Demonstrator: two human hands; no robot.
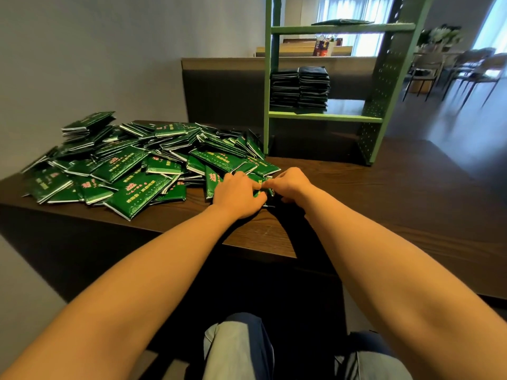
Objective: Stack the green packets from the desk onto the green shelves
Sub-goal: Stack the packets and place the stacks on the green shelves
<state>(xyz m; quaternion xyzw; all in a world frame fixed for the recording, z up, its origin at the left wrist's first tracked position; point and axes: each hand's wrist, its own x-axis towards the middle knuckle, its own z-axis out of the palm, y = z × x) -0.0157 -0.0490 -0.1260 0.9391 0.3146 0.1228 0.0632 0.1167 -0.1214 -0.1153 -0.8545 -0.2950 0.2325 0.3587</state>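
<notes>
Together, outstretched left hand [236,194] and right hand [291,185] clasp green packets [212,183].

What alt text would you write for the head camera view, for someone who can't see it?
A person's left hand and right hand grip a small bundle of green packets at the near edge of a large loose pile on a dark wooden desk. Behind, green shelves hold two neat stacks of packets on the middle level and a thin layer on top.

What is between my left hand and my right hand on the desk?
Green packets, gripped by the left hand and right hand, in the head view.
</notes>
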